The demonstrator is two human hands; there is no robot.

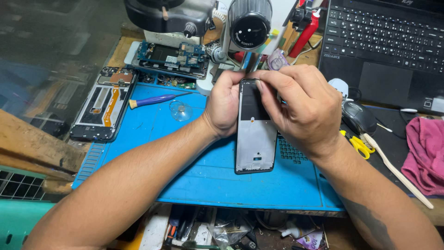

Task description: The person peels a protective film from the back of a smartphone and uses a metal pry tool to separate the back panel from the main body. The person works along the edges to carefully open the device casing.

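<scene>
- Left hand curled around the upper left edge of the phone frame, fingers closed on it, steadying.
- Right hand pinched shut at the frame's top edge, thumb and forefinger together; whether something small sits between them, impossible to tell.
- Frame upright over the blue work mat, lower end touching or just above it, inner side up.
- Best done, judging by the grip: firm left-hand hold, light slow pull with the pinch, frame kept low above the mat.
- Nearby: opened phone at far left, blue-handled tool and clear suction cup between, laptop at right.
</scene>
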